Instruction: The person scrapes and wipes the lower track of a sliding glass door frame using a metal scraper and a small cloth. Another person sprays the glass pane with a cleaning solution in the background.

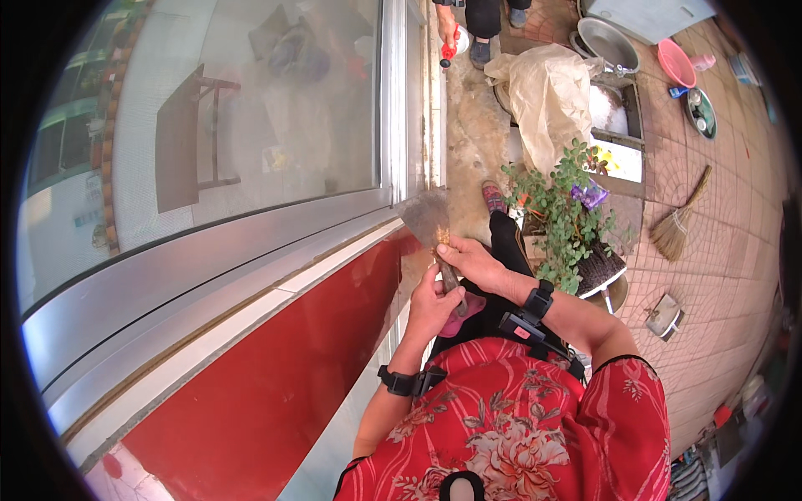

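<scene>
A tool with a broad flat grey metal blade [426,216] and a worn wooden handle [450,279] is held in front of my body, its blade pointing away beside the window frame. My left hand [432,300] is closed round the lower part of the handle. Higher up, near the blade, my right hand [471,262] grips the same handle, thumb on top. A yellowish-brown material [443,235] shows where handle and blade meet. Below my hands hangs a pink cloth-like thing [462,318], partly hidden.
A glass window [269,106] and red wall panel [269,357] line the left. A leafy potted plant [567,219] stands close on the right, with a plastic sheet [542,94] beyond. Another person's hand [447,28] holds a red-handled tool. A broom [680,225] and dustpan [665,316] lie on paving.
</scene>
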`<state>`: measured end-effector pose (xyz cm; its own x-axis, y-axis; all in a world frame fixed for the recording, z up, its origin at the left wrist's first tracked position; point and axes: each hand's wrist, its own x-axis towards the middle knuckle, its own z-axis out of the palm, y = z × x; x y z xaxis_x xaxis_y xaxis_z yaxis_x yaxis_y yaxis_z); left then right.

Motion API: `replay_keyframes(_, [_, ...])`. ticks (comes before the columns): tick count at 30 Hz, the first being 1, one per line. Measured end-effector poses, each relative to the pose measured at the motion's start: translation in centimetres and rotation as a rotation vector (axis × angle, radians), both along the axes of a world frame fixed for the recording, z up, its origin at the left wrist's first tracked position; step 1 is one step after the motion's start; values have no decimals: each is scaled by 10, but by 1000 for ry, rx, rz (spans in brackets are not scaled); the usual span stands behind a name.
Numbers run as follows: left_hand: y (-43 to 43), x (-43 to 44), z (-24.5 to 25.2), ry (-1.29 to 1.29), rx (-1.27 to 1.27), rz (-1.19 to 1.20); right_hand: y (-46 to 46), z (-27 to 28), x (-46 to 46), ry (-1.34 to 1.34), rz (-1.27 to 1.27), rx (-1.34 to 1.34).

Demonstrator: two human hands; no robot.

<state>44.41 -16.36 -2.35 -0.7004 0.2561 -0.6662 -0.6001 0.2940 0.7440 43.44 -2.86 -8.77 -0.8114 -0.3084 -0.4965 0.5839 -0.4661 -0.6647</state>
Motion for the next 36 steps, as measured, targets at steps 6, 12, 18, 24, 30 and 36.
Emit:
replay_keyframes(6, [-26, -21, -1, -189, -66, -48, 69, -70, -33, -268, -282, 96])
replay_keyframes(12, [-37, -23, -5, -271, -113, -256, 82, -175, -106, -215, -175, 486])
replay_keyframes(18, [-37, -19, -15, -220, -241, -386, 62, -208, -221, -133, 43, 882])
replay_keyframes(24, [-30, -38, -15, -357, -177, -155, 32, -233, -329, 177, 28, 1104])
replay_keyframes(30, [-32, -34, -30, -377, -193, -120, -17, -255, -331, 332, 40, 1241])
replay_keyframes(36, [-49, -21, -40, -317, -252, -259, -59, -253, -273, 332, 17, 1252])
